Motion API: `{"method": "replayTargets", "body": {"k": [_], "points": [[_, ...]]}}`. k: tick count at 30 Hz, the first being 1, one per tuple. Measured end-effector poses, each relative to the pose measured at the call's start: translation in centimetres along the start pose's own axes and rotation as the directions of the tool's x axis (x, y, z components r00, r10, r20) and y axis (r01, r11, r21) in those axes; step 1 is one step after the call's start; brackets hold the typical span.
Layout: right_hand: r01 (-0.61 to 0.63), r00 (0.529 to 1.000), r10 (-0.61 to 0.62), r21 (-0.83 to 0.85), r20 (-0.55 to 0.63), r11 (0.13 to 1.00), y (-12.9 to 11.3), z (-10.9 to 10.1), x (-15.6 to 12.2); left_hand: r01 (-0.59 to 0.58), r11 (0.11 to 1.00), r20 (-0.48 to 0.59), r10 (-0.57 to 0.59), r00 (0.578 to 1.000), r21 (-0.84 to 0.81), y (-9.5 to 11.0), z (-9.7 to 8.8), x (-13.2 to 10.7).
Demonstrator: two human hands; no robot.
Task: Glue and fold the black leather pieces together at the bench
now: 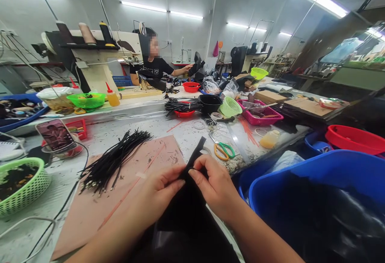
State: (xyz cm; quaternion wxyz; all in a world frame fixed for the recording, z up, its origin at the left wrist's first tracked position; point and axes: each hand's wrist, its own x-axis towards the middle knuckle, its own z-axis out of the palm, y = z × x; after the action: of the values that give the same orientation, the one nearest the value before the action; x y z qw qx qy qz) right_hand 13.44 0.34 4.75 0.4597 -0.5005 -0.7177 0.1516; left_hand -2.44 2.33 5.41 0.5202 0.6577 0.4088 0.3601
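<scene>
Basket [27, 201], pale green and perforated, sits at the far left of the desk [120, 124], and just past it a phone [55, 134] stands propped, tilted back. Next come black strips [117, 160] in a loose bundle on a pink sheet [87, 219], laid slantwise, their pale-tipped ends toward the person and the others away to the right.

In the middle, above the near edge of the desk, is the black piece [195, 154]. Its narrow end points away from the person, the long axis leaning a little rightward; lower down it meets more dark material, and I can't tell where one stops. The left forearm slants in from the lower left, its hand [162, 183] closed in a pinch, thumb and fingers on the left side of the piece. The right forearm comes up from the lower right; that hand [213, 183] is pinched too, bent fingers and thumb gripping the opposite edge, close to the left fingertips.

Beyond it lie scissors [219, 146] with orange and green handles, then a big blue tub [325, 162] of dark material.
</scene>
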Motion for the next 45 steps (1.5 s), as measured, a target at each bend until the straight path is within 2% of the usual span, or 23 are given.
{"method": "replayTargets", "body": {"k": [5,14,23,27,30,32,34,35,37,39,40,42,45], "points": [[-0.025,1.000,0.026,0.024,-0.004,0.999,0.0,0.0,0.1,-0.034,0.997,0.024,0.032,0.999,0.064,0.3,-0.1,-0.3],[-0.146,0.989,0.147,0.114,0.002,0.983,0.1,0.3,0.1,-0.019,0.997,-0.033,0.022,0.999,0.080,-0.2,0.1,-0.3],[-0.179,0.984,0.173,0.156,0.050,0.971,0.0,0.1,0.4,-0.045,0.990,-0.023,0.048,0.999,0.131,-0.8,0.0,-0.7],[-0.192,0.981,0.192,0.192,0.019,0.962,0.2,0.1,0.4,-0.055,0.991,-0.047,0.061,0.997,0.124,-0.8,0.1,-0.7],[-0.167,0.985,0.172,0.142,-0.029,0.976,0.7,0.1,0.6,-0.027,0.996,-0.046,0.031,0.998,0.087,-0.6,0.2,-0.6],[-0.114,0.983,0.124,0.077,-0.139,0.990,1.1,-0.2,0.9,0.009,0.999,-0.020,-0.008,1.000,0.043,-0.3,0.2,-0.6],[0.001,0.966,0.000,0.004,-0.260,1.000,1.2,-0.7,1.1,0.043,0.999,0.014,-0.043,0.999,-0.013,-0.1,0.1,-0.6],[0.077,0.959,-0.087,-0.048,-0.271,0.996,1.1,-1.0,1.2,0.058,0.998,0.022,-0.057,0.998,-0.038,0.0,0.0,-0.6],[0.223,0.955,-0.250,-0.170,-0.160,0.960,0.7,-1.8,1.5,0.071,0.996,0.007,-0.071,0.997,-0.061,0.1,-0.1,-0.7],[0.322,0.946,-0.321,-0.241,0.043,0.916,0.1,-2.3,1.8,0.057,0.998,-0.027,-0.058,0.998,-0.041,0.1,-0.1,-0.7],[0.343,0.938,-0.319,-0.243,0.133,0.907,-0.1,-2.5,2.0,0.046,0.999,-0.039,-0.046,0.998,-0.023,0.0,-0.2,-0.7],[0.348,0.923,-0.298,-0.198,0.243,0.916,-0.5,-2.6,2.4,0.027,1.000,-0.032,-0.027,0.999,0.011,0.1,-0.2,-0.6],[0.309,0.924,-0.271,-0.109,0.270,0.945,-0.7,-2.4,2.8,-0.008,0.997,-0.006,0.009,1.000,0.080,0.3,-0.2,-0.5]]}}
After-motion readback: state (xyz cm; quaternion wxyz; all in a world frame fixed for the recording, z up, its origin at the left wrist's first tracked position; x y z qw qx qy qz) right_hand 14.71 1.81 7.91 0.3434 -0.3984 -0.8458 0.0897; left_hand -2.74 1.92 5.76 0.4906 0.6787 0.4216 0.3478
